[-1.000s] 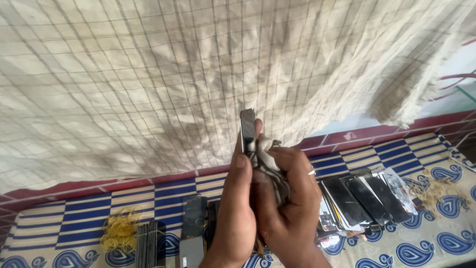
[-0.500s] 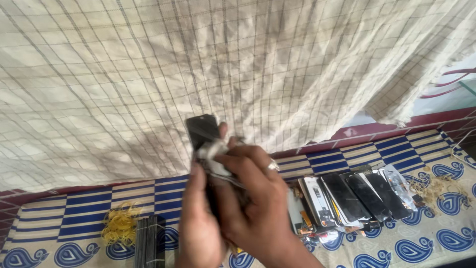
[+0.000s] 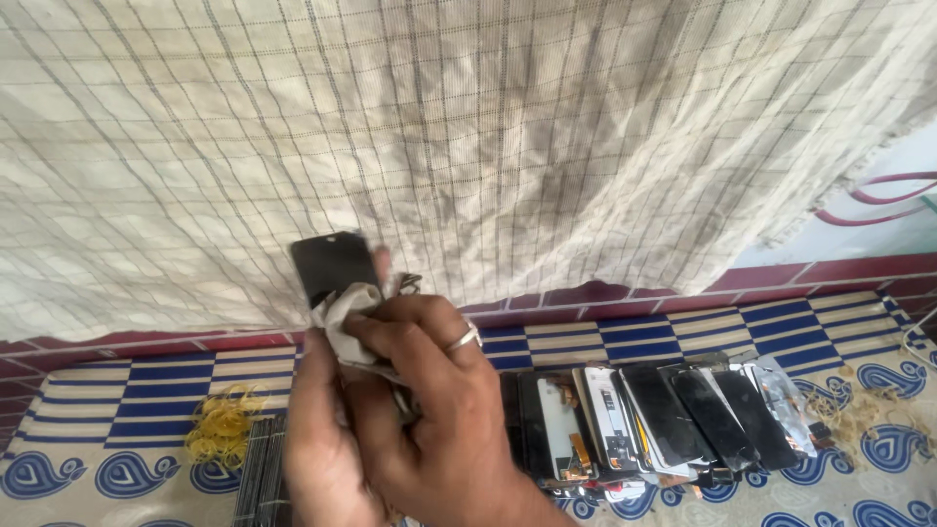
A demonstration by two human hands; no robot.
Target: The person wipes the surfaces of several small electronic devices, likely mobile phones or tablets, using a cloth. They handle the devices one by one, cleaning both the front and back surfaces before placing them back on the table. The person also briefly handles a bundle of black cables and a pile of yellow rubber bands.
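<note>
Both hands held a dark rectangular phone screen panel (image 3: 335,265) upright in front of the checked cream cloth (image 3: 488,127).
The left hand (image 3: 327,439) gripped the panel from below, fingers curled around it. The right hand (image 3: 439,410), fingers pressed together, pinched a crumpled white wiping cloth (image 3: 342,322) against the panel's lower edge. A row of similar dark panels (image 3: 664,420) and a heap of yellow rubber bands (image 3: 223,425) lay on the blue-and-white patterned mat (image 3: 117,390).

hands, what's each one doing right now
Left hand: closed around the dark phone screen.
Right hand: closed, pressing a white cloth on it.
</note>
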